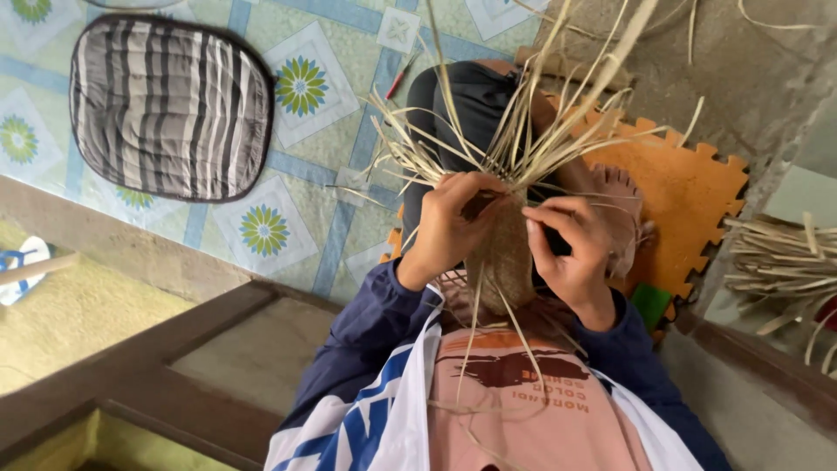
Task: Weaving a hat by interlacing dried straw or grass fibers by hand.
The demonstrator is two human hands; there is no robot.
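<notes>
Both arms are raised in front of the chest, sleeved in dark blue to the wrists, elbows bent and forearms converging upward toward the centre of the view. The left hand (449,222) sits at left of centre, wrist flexed, fingers curled inward with the thumb side facing the opposite hand. The right hand (571,249) sits just beside it at nearly the same height, back of the hand toward the camera, fingers bent and pinched together at the tips. The two hands are close, fingertips nearly meeting.
</notes>
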